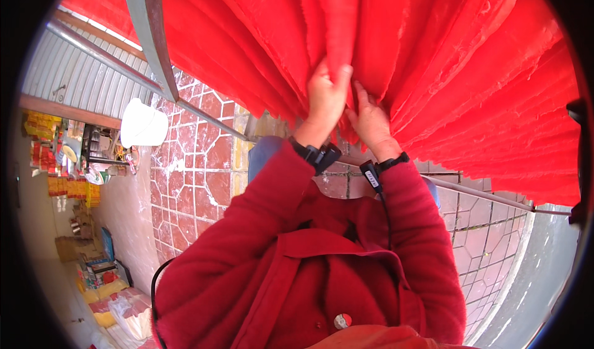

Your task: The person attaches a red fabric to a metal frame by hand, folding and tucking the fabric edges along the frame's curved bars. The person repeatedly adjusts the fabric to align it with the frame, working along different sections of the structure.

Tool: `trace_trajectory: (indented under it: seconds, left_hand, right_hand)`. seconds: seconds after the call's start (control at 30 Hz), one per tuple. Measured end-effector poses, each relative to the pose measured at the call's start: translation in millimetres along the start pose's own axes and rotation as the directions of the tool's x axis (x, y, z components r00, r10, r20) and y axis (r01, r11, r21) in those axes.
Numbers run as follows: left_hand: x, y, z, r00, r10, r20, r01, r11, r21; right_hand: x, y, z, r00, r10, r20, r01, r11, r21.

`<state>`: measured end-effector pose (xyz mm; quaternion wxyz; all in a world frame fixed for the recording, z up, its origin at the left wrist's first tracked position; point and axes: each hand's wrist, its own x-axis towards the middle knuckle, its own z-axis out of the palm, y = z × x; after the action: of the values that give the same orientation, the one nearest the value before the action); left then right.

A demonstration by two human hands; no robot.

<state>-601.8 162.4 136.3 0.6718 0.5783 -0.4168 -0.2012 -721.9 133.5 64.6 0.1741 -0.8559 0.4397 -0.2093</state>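
Note:
A large red cloth [441, 71] with frayed edges hangs in deep folds before me. My left hand [327, 96] grips one narrow fold of it, thumb uppermost. Just right of that and slightly lower, my right hand [372, 121] has its thumb and fingers on the gathered cloth near the lower edge; its fingertips are partly lost among the folds. Each wrist wears a black strap with a small device. Behind the hands, a thin metal rail [213, 119] runs across under the cloth's lower edge.
A curved grey metal bar [153, 38] rises at upper left. Beside it, a white bucket [144, 124] is near a corrugated shutter [79, 77]. Red floor tiles [195, 163] lie below. Shop goods [69, 163] fill the far left; a grey road [533, 265] lies at right.

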Motion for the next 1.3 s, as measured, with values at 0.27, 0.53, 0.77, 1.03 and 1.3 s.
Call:
trace_trajectory:
  seconds: [0.27, 0.53, 0.77, 1.03, 1.3]
  left_hand:
    - [16.5, -19.1, -48.1, 0.991, 0.051, -0.124, -0.048, 0.998, 0.034]
    - [-7.8, -30.3, -47.0, 0.998, 0.01, -0.059, 0.0, 0.984, 0.18]
    - [-21.9, -29.5, -26.5, 0.953, 0.253, 0.165, -0.301, 0.828, 0.472]
    - [-21.6, -17.6, -33.0, 0.844, 0.061, 0.533, -0.438, 0.653, 0.618]
    - [5.2, 19.1, -90.4, 0.895, 0.389, 0.218, -0.428, 0.886, 0.178]
  right_hand:
    - [14.9, 27.4, -28.2, 0.956, 0.291, 0.044, -0.295, 0.941, 0.165]
    - [7.0, 18.5, -32.4, 0.924, 0.214, 0.318, -0.245, 0.968, 0.061]
    - [21.7, -45.4, -64.1, 0.982, -0.02, -0.19, 0.139, 0.755, 0.641]
    - [67.6, -97.9, -85.5, 0.893, 0.02, -0.451, 0.307, 0.706, 0.639]
    - [46.8, -75.0, -38.1, 0.929, 0.129, -0.346, 0.14, 0.743, 0.654]
